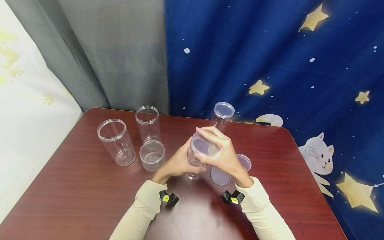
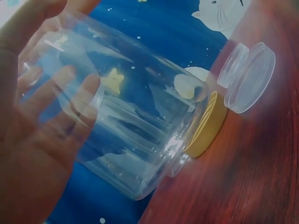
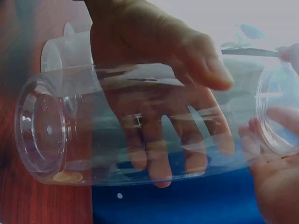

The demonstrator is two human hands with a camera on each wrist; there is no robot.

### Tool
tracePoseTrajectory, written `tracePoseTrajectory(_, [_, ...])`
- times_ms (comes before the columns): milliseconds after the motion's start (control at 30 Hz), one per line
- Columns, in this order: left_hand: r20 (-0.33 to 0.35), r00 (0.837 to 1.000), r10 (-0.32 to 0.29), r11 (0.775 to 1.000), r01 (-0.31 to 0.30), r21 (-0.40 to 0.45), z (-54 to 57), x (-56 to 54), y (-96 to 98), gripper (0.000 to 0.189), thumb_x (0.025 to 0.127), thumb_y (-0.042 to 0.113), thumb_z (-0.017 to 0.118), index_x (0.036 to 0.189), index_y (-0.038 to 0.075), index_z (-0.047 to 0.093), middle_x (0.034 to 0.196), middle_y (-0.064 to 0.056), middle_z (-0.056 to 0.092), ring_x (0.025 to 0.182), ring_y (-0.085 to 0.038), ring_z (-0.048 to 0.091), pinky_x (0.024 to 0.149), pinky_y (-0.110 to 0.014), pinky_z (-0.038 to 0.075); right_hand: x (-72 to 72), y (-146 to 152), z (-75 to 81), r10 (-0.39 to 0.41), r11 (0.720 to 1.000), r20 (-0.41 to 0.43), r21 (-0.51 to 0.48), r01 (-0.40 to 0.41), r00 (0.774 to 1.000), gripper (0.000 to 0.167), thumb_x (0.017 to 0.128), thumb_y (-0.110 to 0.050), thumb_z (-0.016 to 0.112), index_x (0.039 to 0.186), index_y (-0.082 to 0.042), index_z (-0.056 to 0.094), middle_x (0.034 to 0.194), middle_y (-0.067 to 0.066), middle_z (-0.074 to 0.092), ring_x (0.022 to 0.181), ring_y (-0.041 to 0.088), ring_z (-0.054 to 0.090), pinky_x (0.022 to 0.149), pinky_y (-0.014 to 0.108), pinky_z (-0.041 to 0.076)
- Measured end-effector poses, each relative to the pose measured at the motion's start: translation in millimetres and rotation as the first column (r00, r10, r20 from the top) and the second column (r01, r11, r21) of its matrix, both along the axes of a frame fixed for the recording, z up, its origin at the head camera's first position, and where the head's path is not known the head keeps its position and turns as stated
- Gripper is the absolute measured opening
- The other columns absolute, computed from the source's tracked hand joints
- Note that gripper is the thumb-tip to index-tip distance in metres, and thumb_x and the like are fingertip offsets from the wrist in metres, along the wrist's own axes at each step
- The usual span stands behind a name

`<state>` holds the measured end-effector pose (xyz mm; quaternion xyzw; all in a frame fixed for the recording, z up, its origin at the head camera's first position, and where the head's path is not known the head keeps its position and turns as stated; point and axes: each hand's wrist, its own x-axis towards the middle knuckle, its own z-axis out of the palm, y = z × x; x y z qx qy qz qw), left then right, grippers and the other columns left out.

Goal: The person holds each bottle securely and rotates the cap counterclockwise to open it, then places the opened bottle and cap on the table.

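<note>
A tall clear plastic jar [image 3: 44, 130] is held upright between both hands, near the middle of the table. My left hand [image 1: 180, 160] grips its body, with the fingers around the far side and showing through the clear wall in the right wrist view. On top of the jar lies a clear round lid [image 1: 202, 143], and my right hand [image 1: 222, 146] holds this by its rim with thumb and fingers. How tightly the lid sits cannot be told. Two loose clear lids [image 1: 220, 178] [image 1: 245, 161] lie on the table beside the right wrist.
Left of the hands stand two tall lidless jars [image 1: 117, 143] [image 1: 148, 126] and a short jar [image 1: 152, 156]. Behind the right hand is a lidded jar [image 1: 224, 111]. A yellow lid [image 2: 208, 126] lies on the table [image 1: 90, 196]. Curtains [image 1: 210, 60] hang behind.
</note>
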<state>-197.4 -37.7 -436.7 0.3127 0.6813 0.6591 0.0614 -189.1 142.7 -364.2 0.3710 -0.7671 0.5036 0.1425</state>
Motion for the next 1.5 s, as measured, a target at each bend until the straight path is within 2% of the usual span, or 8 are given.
tracePoseTrajectory(233, [-0.002,0.994,-0.105,0.994,0.105,0.031,-2.0,-1.0,-3.1,0.103,0.068,0.002,0.087,0.151,0.020,0.030,0.126,-0.014,0.058,0.105,-0.023,0.062,0.092,-0.036,0.054,-1.6,4.1,2.1,0.116,0.993,0.037,0.034,-0.117,0.993,0.069,0.068,-0.007,0.087,0.133,-0.008,0.063,0.127,0.008,0.060,0.115,0.022,0.058,0.097,0.028,0.048])
tracePoseTrajectory(600, [-0.004,0.984,-0.177,0.984,0.177,0.022,-2.7,-1.2,-6.7,0.087,0.068,-0.001,0.085,0.141,0.006,0.039,0.120,-0.015,0.060,0.102,-0.020,0.063,0.094,-0.034,0.052,-4.7,8.0,3.6,0.207,0.976,0.047,0.061,-0.210,0.977,0.071,0.071,-0.011,0.086,0.136,-0.005,0.058,0.133,0.010,0.057,0.123,0.023,0.053,0.102,0.032,0.045])
tracePoseTrajectory(700, [-0.015,0.993,-0.113,0.993,0.114,0.043,-2.5,-2.9,-4.6,0.092,0.067,-0.002,0.086,0.144,0.012,0.038,0.124,-0.013,0.060,0.105,-0.022,0.063,0.095,-0.036,0.052,-4.2,8.7,3.0,0.156,0.986,0.094,0.037,-0.160,0.983,0.084,0.075,-0.015,0.086,0.148,-0.010,0.044,0.140,0.013,0.053,0.128,0.024,0.051,0.109,0.034,0.040])
tracePoseTrajectory(833, [-0.011,0.998,0.054,0.998,-0.054,0.020,-0.6,-4.2,-1.9,0.097,0.067,0.002,0.089,0.146,0.022,0.036,0.126,-0.007,0.059,0.109,-0.021,0.062,0.095,-0.038,0.052,0.0,7.9,0.5,-0.008,0.998,0.147,0.059,0.000,0.989,0.100,0.075,-0.025,0.088,0.154,-0.015,0.029,0.146,0.010,0.049,0.130,0.023,0.051,0.110,0.039,0.038])
tracePoseTrajectory(967, [-0.025,0.974,0.223,0.973,-0.224,-0.056,1.6,-2.7,1.4,0.093,0.067,0.014,0.091,0.143,0.024,0.038,0.124,-0.002,0.061,0.108,-0.019,0.062,0.093,-0.039,0.053,4.6,1.8,0.3,-0.227,0.970,0.136,0.122,0.211,0.964,0.098,0.071,-0.026,0.090,0.151,-0.013,0.035,0.144,0.006,0.053,0.126,0.022,0.055,0.105,0.045,0.043])
tracePoseTrajectory(1100, [-0.075,0.936,0.344,0.932,-0.350,-0.097,1.1,-1.4,5.6,0.094,0.065,0.017,0.092,0.143,0.020,0.039,0.126,-0.004,0.061,0.109,-0.020,0.062,0.093,-0.040,0.052,7.7,-4.7,1.8,-0.348,0.935,0.136,0.124,0.332,0.928,0.091,0.071,-0.023,0.090,0.146,-0.009,0.042,0.135,0.008,0.060,0.118,0.024,0.061,0.099,0.046,0.049])
tracePoseTrajectory(1300, [-0.109,0.903,0.415,0.898,-0.426,-0.109,-1.0,-0.5,11.5,0.093,0.065,0.012,0.089,0.144,0.016,0.039,0.126,-0.009,0.062,0.110,-0.022,0.060,0.096,-0.042,0.050,9.1,-11.1,2.9,-0.425,0.901,0.124,0.159,0.405,0.897,0.095,0.068,-0.031,0.092,0.146,-0.009,0.043,0.131,0.011,0.062,0.112,0.027,0.063,0.094,0.046,0.050])
tracePoseTrajectory(1500, [-0.104,0.910,0.400,0.905,-0.411,-0.110,0.2,1.9,13.3,0.092,0.066,0.015,0.090,0.143,0.015,0.039,0.124,-0.008,0.063,0.110,-0.021,0.061,0.095,-0.042,0.051,8.4,-13.9,3.0,-0.458,0.886,0.111,0.146,0.441,0.882,0.089,0.069,-0.036,0.090,0.142,-0.012,0.047,0.122,0.009,0.067,0.107,0.025,0.065,0.091,0.044,0.051])
